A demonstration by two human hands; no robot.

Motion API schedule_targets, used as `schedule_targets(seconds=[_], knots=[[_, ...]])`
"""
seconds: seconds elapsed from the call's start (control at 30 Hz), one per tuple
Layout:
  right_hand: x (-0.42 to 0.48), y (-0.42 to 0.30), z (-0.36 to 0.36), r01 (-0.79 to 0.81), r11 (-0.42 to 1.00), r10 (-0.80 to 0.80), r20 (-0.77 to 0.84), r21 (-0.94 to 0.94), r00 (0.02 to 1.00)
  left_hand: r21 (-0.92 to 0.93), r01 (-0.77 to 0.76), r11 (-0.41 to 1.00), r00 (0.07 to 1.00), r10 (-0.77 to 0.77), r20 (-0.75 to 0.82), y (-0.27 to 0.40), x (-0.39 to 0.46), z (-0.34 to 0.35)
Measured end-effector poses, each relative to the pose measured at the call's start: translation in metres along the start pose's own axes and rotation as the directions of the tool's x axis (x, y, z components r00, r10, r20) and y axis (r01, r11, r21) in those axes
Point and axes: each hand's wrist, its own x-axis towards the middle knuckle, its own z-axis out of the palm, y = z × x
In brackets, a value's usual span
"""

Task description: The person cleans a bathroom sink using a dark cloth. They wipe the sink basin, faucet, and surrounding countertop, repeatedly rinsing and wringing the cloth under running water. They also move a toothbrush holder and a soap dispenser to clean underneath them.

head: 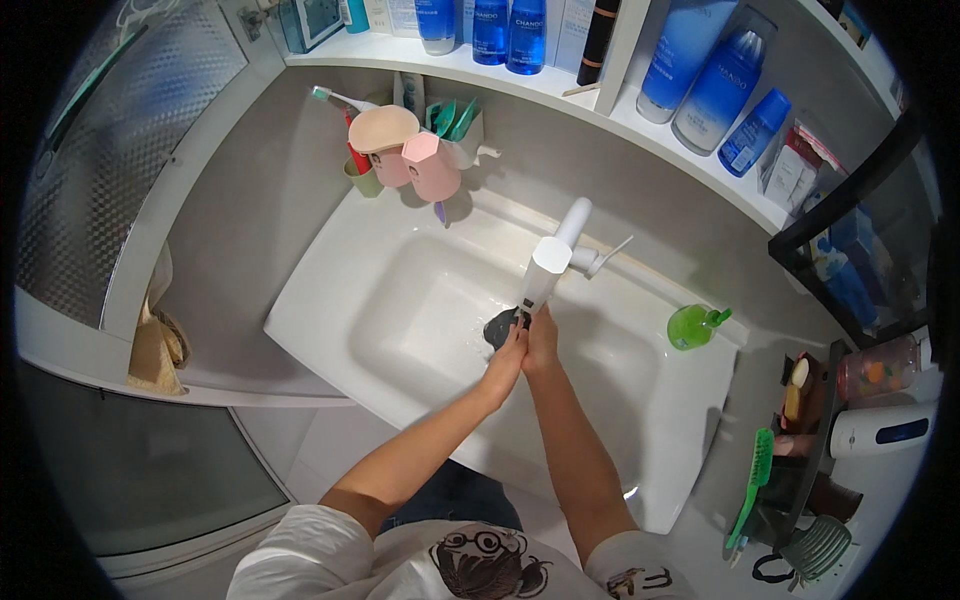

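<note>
My left hand (508, 365) and my right hand (541, 341) are together under the spout of a white faucet (545, 271), over a white washbasin (420, 300). The fingers overlap, and the spout partly covers them. Just beyond the fingertips is a dark object (498, 328) in the bowl, perhaps the drain; whether a hand touches it cannot be told. Water seems to splash around it. The faucet's lever (611, 256) points to the right. No held thing can be made out in either hand.
A green pump bottle (690, 327) stands on the basin's right rim. Pink cups (432, 166) and a toothbrush (341, 97) are at the back left. Blue cosmetic bottles (724, 90) line the white shelf above. A green brush (759, 465) hangs by a dark rack (814, 450) at right.
</note>
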Motion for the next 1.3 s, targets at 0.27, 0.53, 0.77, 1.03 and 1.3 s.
schedule_targets(seconds=[0.27, 0.53, 0.77, 1.03, 1.3], knots=[[-0.008, 0.003, 0.012, 0.054, 0.998, -0.054, -0.036, 0.010, 0.998, -0.163, 0.022, 0.986, 0.998, -0.011, 0.064, 0.000, 0.017, -0.007], [-0.032, 0.022, 0.018, 0.089, 0.981, -0.068, 0.121, -0.174, 0.990, -0.311, 0.087, 0.946, 0.994, -0.103, -0.034, -0.001, 0.039, -0.036], [0.018, -0.025, -0.038, 0.015, 0.999, -0.007, 0.183, -0.042, 0.983, -0.144, 0.138, 0.980, 0.989, -0.127, 0.081, 0.017, 0.037, -0.097], [0.031, -0.044, -0.034, 0.200, 0.774, -0.180, 0.094, -0.600, 0.979, -0.252, 0.155, 0.955, 0.985, -0.130, 0.114, 0.024, 0.041, -0.084], [0.013, -0.056, -0.021, 0.171, 0.871, -0.186, 0.012, -0.460, 0.982, -0.294, 0.234, 0.927, 0.966, -0.187, 0.181, 0.022, 0.042, -0.066]])
